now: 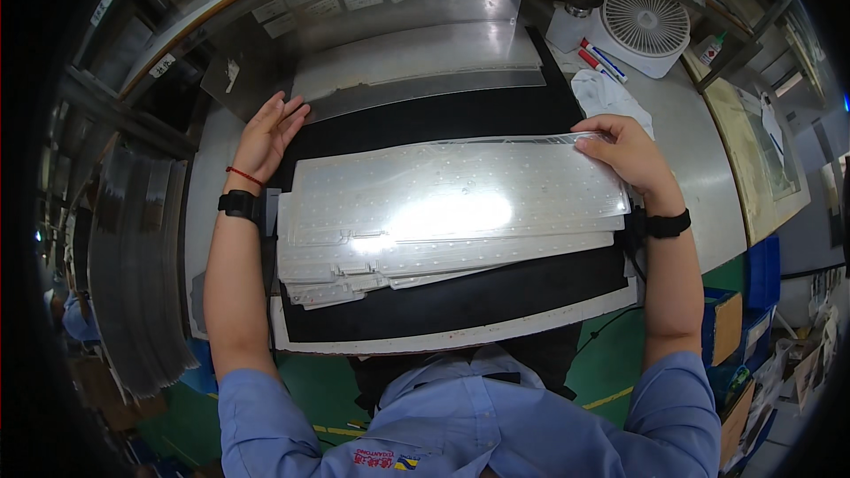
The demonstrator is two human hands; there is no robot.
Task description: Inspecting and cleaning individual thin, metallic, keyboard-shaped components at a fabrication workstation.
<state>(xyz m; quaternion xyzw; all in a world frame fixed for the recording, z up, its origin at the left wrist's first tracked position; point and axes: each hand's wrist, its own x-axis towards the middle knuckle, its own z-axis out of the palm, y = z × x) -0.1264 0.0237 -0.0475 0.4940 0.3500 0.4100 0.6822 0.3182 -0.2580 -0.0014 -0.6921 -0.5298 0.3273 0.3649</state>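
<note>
A fanned stack of thin, glossy, silvery-white sheets [522, 181] dotted with small marks lies on a black mat [425, 314]. Glare washes out the middle of the top sheet. At the stack's far right corner, my right hand [624, 152] pinches the top sheet's edge between thumb and fingers. My left hand [274, 134] is raised beyond the far left corner, its fingers apart and holding nothing. Near those fingertips lies the left end of a flat metal plate [425, 80], at the mat's far side. Notched edges of the lower sheets show at the near left.
An upright metal panel [482, 0] with paper labels stands behind the plate. To the far right are a white fan [646, 22], markers [602, 60] and a white cloth [611, 97]. A tall stack of grey sheets [137, 265] stands at left; blue bins [760, 274] sit low right.
</note>
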